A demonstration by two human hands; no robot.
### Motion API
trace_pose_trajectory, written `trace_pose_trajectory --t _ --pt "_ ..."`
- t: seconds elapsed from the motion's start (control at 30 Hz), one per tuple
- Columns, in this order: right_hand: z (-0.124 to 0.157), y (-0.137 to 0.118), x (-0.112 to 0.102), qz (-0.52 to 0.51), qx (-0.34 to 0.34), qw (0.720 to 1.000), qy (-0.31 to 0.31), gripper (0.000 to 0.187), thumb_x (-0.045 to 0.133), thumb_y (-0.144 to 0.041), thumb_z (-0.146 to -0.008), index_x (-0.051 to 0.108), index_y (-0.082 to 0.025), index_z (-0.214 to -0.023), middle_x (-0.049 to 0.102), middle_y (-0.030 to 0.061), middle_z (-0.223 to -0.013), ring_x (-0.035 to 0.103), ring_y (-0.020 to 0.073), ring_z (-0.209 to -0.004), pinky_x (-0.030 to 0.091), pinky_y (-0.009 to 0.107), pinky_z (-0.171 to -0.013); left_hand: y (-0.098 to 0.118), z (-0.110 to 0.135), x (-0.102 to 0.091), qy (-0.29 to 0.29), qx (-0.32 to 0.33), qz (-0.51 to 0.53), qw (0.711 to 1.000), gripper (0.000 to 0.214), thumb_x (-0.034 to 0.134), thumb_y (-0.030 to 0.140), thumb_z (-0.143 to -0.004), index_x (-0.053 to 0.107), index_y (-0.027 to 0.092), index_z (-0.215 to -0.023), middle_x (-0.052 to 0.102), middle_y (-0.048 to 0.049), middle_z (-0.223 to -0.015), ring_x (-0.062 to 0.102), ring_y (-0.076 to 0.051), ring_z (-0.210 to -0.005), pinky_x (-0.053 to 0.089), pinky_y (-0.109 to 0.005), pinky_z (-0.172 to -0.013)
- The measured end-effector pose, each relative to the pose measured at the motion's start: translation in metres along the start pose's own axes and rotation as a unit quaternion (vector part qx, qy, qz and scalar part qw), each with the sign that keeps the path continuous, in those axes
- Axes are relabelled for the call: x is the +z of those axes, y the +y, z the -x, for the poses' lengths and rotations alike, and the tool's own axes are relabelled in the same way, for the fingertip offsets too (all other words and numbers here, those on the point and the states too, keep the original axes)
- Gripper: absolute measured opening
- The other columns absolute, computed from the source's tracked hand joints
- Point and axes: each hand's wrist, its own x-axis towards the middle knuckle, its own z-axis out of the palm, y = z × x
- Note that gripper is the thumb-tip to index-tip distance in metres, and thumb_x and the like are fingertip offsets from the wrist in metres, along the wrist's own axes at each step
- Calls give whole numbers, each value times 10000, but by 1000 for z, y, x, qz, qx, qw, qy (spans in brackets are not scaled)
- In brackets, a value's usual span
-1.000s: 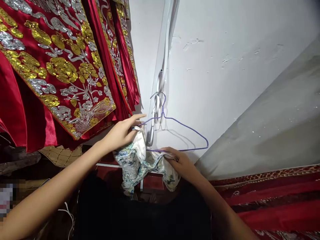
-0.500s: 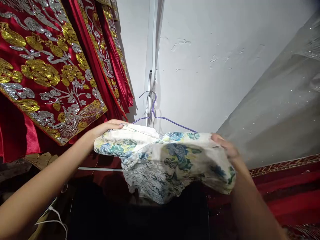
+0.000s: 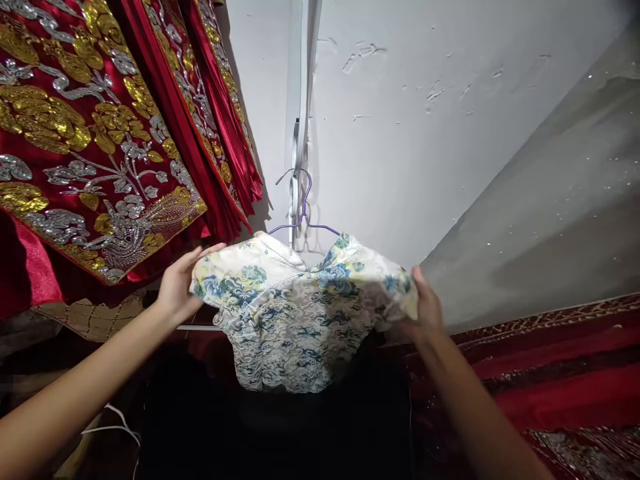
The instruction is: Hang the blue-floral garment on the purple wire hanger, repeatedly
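A white short-sleeved blouse (image 3: 300,327) with blue, green and yellow flowers hangs on a purple wire hanger (image 3: 305,217). Its body is gathered and its neck is V-shaped. My left hand (image 3: 177,287) grips the end of the left sleeve, with fingers along its upper edge. At the opposite sleeve's end, my right hand (image 3: 427,307) is closed on the cloth, its thumb pointing up. The sleeves are spread out to both sides. Most of the hanger's arms are hidden inside the blouse.
Red cloths (image 3: 115,133) with gold and silver sequin embroidery hang at the upper left. A white wall (image 3: 380,160) with a metal strip (image 3: 300,80) is behind the hanger. Grey sparkly fabric (image 3: 540,233) and red fabric (image 3: 575,393) are on the right. A white cable (image 3: 117,427) lies lower left.
The right sleeve has come up and inward with my right hand, and the neckline now sits more evenly on the hanger. My left hand has shifted outward to the left sleeve's end.
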Motion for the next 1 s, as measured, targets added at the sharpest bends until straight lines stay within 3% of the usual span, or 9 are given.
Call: trace_pose_trajectory --t 0.13,0.33,0.43,0.5,0.57,0.63,0.73,0.83,1.0 --pt "14 -33 -18 -89 120 989 11 411 784 -564 -720 718 -188 -870 704 48 -686 707 271 -661 582 385 -609 9 22 1 71 -26 63 995 470 521 422 -912 611 168 -1297 685 -95 -1261 606 -306 -1202 522 -415 -974" --pt "16 -96 1 -163 36 971 169 315 790 -450 -764 711 -200 -938 699 51 -741 703 229 -690 579 327 -588 27 43 24 43 172 -65 982 355 607 326 -901 678 232 -1235 434 -26 -1566 289 -285 -1492 235 -415 -1228" --pt "31 -113 13 -151 6 953 262 287 773 -463 -778 683 -202 -857 630 33 -684 637 187 -585 541 304 -514 40 59 38 3 233 -84 969 391 637 307 -893 655 247 -1278 529 -49 -1484 414 -291 -1417 301 -419 -1199" --pt "56 -114 23 -95 -15 946 310 290 735 -500 -808 658 -221 -787 598 31 -661 591 178 -546 507 303 -471 51 67 49 -65 203 -24 977 438 599 352 -915 615 217 -1331 608 -98 -1386 562 -304 -1267 430 -435 -1098" --pt "87 -106 36 -24 -68 961 266 289 652 -530 -870 678 -247 -812 614 47 -671 597 204 -569 503 323 -474 61 70 59 -143 123 57 980 477 501 420 -959 584 181 -1362 633 -138 -1343 629 -306 -1162 510 -438 -996" --pt "116 -93 48 29 -146 983 104 302 584 -535 -908 717 -280 -1002 671 66 -732 634 244 -612 534 366 -509 68 68 67 -194 33 118 973 505 427 464 -983 596 151 -1341 622 -160 -1356 623 -313 -1185 521 -438 -989" --pt "137 -77 65 49 -208 972 -93 382 543 -371 -953 613 -342 -1327 740 67 -928 694 267 -732 588 413 -648 72 60 78 -224 -50 172 958 471 445 454 -984 639 130 -1266 609 -161 -1377 574 -307 -1273 483 -424 -1057" --pt "128 -73 80 -10 -185 974 -130 496 458 -253 -993 448 -369 -1475 730 52 -961 696 241 -786 586 401 -715 71 50 92 -252 -61 189 947 361 531 361 -955 666 131 -1198 624 -147 -1363 568 -284 -1278 474 -402 -1055" --pt "104 -74 102 -125 -94 979 -131 444 510 -362 -984 460 -337 -1425 693 43 -982 665 213 -814 566 362 -728 63 33 119 -231 -18 151 961 401 679 284 -870 627 144 -1243 728 -114 -1141 671 -217 -1025 503 -319 -883"
